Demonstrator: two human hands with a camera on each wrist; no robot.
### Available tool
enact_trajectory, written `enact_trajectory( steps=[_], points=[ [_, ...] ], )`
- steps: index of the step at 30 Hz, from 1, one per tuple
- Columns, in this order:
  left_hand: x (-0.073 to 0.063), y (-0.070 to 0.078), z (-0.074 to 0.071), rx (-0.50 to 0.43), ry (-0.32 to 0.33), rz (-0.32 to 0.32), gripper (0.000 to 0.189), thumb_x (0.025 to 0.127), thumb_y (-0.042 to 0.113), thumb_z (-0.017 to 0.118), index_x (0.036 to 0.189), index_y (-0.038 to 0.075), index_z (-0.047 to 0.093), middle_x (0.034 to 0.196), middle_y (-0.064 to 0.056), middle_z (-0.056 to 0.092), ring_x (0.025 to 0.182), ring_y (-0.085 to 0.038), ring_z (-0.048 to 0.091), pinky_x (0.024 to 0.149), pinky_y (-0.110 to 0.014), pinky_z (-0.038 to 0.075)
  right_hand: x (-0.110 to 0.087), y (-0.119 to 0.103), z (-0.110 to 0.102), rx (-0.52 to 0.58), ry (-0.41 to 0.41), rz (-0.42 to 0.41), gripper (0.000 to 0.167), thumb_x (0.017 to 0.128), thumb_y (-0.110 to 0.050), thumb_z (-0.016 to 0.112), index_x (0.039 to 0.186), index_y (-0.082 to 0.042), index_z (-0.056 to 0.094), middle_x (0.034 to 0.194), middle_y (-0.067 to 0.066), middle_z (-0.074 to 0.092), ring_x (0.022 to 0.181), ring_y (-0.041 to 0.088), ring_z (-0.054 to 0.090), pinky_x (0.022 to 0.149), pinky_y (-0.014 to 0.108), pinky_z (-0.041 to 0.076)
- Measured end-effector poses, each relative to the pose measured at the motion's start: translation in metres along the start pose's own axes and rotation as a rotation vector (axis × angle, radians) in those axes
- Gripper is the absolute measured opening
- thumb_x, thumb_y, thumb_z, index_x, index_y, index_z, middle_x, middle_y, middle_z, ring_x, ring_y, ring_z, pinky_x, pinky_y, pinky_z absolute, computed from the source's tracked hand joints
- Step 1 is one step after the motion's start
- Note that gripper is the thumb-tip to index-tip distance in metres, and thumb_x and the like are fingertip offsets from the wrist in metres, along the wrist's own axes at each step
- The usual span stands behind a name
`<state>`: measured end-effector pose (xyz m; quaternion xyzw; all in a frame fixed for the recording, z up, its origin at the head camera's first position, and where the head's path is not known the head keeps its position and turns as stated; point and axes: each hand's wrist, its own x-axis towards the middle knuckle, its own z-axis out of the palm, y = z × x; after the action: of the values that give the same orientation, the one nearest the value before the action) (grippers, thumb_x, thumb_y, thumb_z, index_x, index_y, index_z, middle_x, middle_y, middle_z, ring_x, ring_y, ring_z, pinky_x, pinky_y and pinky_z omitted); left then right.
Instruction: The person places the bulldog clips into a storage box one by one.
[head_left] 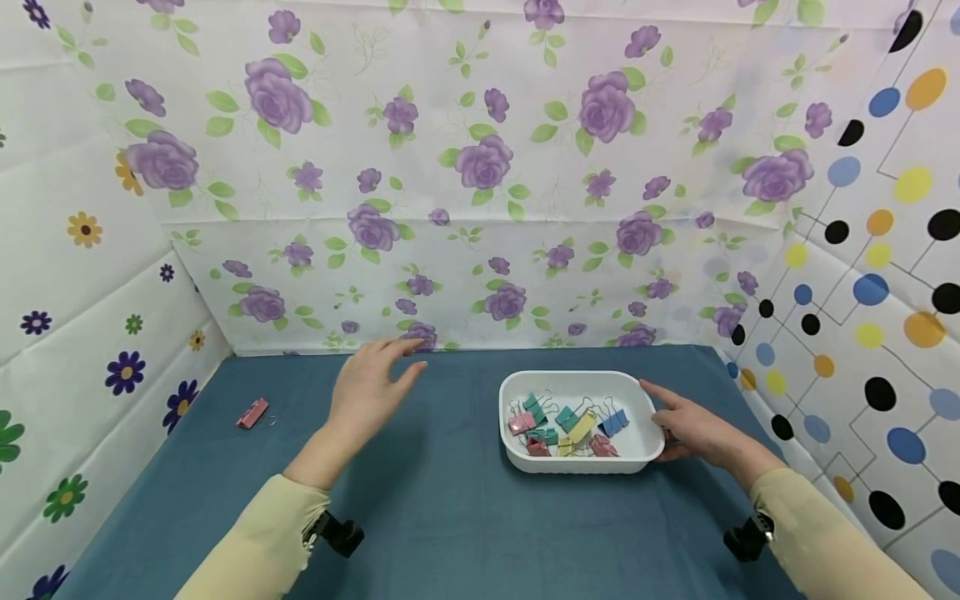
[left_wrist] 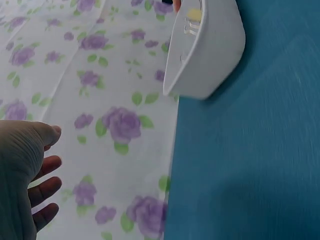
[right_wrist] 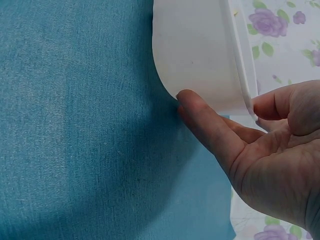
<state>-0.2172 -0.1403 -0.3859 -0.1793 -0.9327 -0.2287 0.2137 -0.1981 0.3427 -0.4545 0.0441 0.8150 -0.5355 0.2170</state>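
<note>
A white plastic basket [head_left: 577, 462] stands on the blue-covered table, right of centre. Inside lie several binder clips in green, yellow, blue and pink, among them a blue clip [head_left: 613, 422] and a yellow clip [head_left: 582, 427]. At the basket's right end my right hand [head_left: 693, 429] holds it, the index finger at the rim and the thumb [right_wrist: 200, 117] against the lower side. Raised over the table to the left, my left hand [head_left: 371, 387] has nothing in it, its fingers spread loosely. A pink binder clip [head_left: 252, 413] lies apart at the far left.
A small wire piece [head_left: 273, 420] lies beside the lone pink clip. Floral cloth [head_left: 480, 250] hangs behind the blue tablecloth [head_left: 450, 525], with patterned cloths along both sides. A dark camera is strapped at each wrist.
</note>
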Motion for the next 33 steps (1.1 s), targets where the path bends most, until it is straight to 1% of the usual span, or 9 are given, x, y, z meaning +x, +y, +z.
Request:
enact_trajectory(
  steps=[4, 8, 14, 17, 21, 24, 28, 33],
  points=[
    [-0.006, -0.013, -0.008, 0.012, 0.018, -0.021, 0.040, 0.097, 0.032, 0.074, 0.134, 0.019, 0.069, 0.117, -0.005, 0.070, 0.108, -0.032, 0.063, 0.092, -0.056, 0.048, 0.001, 0.000, 0.000, 0.001, 0.003, 0.008, 0.072, 0.106, -0.010, 0.041, 0.167, -0.021, 0.004, 0.134, 0.033, 0.045, 0.093, 0.036, 0.066, 0.075, 0.050, 0.060],
    [-0.011, -0.023, -0.013, 0.024, 0.032, -0.028, 0.040, 0.096, 0.031, 0.075, 0.133, 0.018, 0.070, 0.116, -0.006, 0.070, 0.109, -0.034, 0.062, 0.092, -0.057, 0.048, 0.000, 0.000, 0.000, -0.001, 0.004, 0.007, 0.072, 0.107, -0.011, 0.041, 0.167, -0.021, 0.003, 0.133, 0.033, 0.045, 0.093, 0.037, 0.065, 0.075, 0.051, 0.060],
    [-0.020, -0.038, -0.019, 0.057, 0.025, -0.064, 0.041, 0.097, 0.031, 0.074, 0.135, 0.017, 0.069, 0.117, -0.008, 0.070, 0.109, -0.037, 0.061, 0.090, -0.060, 0.047, -0.002, 0.000, 0.001, -0.004, 0.000, 0.003, 0.072, 0.107, -0.011, 0.042, 0.167, -0.020, 0.004, 0.132, 0.032, 0.045, 0.093, 0.036, 0.064, 0.076, 0.051, 0.060],
    [-0.025, -0.046, -0.025, 0.073, 0.025, -0.083, 0.041, 0.097, 0.031, 0.073, 0.135, 0.015, 0.068, 0.118, -0.010, 0.069, 0.110, -0.039, 0.060, 0.089, -0.060, 0.047, -0.002, -0.001, 0.001, -0.005, 0.003, 0.004, 0.072, 0.107, -0.011, 0.042, 0.167, -0.021, 0.004, 0.135, 0.032, 0.044, 0.094, 0.036, 0.064, 0.077, 0.051, 0.060],
    [-0.029, -0.055, -0.032, 0.091, 0.031, -0.105, 0.041, 0.098, 0.029, 0.073, 0.135, 0.013, 0.068, 0.118, -0.011, 0.069, 0.107, -0.039, 0.060, 0.085, -0.059, 0.047, -0.002, -0.002, 0.001, -0.006, 0.005, 0.002, 0.072, 0.107, -0.011, 0.042, 0.167, -0.021, 0.004, 0.138, 0.033, 0.042, 0.095, 0.036, 0.064, 0.077, 0.051, 0.060],
    [-0.032, -0.062, -0.038, 0.096, 0.039, -0.122, 0.041, 0.098, 0.027, 0.073, 0.136, 0.013, 0.067, 0.120, -0.012, 0.068, 0.105, -0.039, 0.060, 0.083, -0.058, 0.047, -0.002, -0.002, 0.000, -0.009, 0.003, -0.004, 0.071, 0.107, -0.011, 0.041, 0.167, -0.020, 0.003, 0.136, 0.033, 0.043, 0.094, 0.035, 0.064, 0.076, 0.050, 0.060],
    [-0.036, -0.070, -0.045, 0.103, 0.045, -0.146, 0.041, 0.098, 0.026, 0.073, 0.136, 0.012, 0.067, 0.122, -0.013, 0.067, 0.105, -0.040, 0.059, 0.084, -0.059, 0.047, -0.002, -0.001, 0.000, -0.009, 0.003, -0.002, 0.071, 0.108, -0.012, 0.041, 0.167, -0.020, 0.003, 0.132, 0.032, 0.045, 0.093, 0.035, 0.063, 0.075, 0.050, 0.060],
    [-0.043, -0.081, -0.055, 0.119, 0.050, -0.168, 0.041, 0.098, 0.026, 0.073, 0.136, 0.011, 0.067, 0.121, -0.015, 0.067, 0.105, -0.041, 0.059, 0.083, -0.060, 0.046, -0.002, -0.001, 0.000, -0.013, 0.001, -0.009, 0.070, 0.108, -0.012, 0.041, 0.167, -0.019, 0.003, 0.131, 0.031, 0.045, 0.092, 0.035, 0.062, 0.075, 0.050, 0.060]
  ],
)
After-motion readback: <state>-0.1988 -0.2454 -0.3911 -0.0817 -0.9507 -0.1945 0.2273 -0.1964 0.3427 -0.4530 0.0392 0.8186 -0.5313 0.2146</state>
